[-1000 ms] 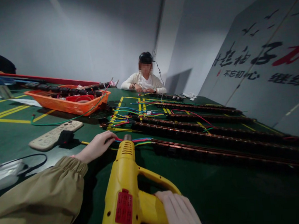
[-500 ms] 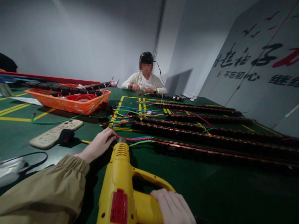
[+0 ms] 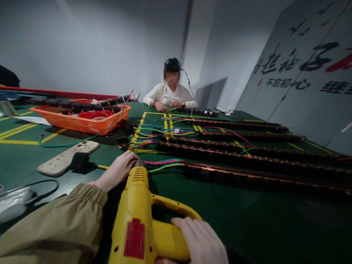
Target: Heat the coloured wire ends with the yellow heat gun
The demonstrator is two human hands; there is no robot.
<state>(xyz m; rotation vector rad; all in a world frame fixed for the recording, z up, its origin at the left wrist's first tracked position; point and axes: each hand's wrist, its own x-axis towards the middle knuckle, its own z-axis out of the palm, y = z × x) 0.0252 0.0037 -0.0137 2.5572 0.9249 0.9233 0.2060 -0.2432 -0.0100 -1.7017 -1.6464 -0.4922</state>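
**Head view: heat gun lined up on the wires**

Right hand [image 3: 199, 247] has its fingers wrapped round the yellow heat gun [image 3: 139, 227] at the near tabletop edge, barrel pointing away. Left hand [image 3: 118, 170] is closer, fingers pinching the coloured wires [image 3: 161, 164] right at the nozzle; they run off right toward the black strips [image 3: 257, 170].

You are in an assembly workshop. A long green workbench [image 3: 261, 230] carries rows of wired terminal strips [image 3: 256, 158], an orange parts tray [image 3: 73, 122], and co-workers [image 3: 170, 93] sit along it.
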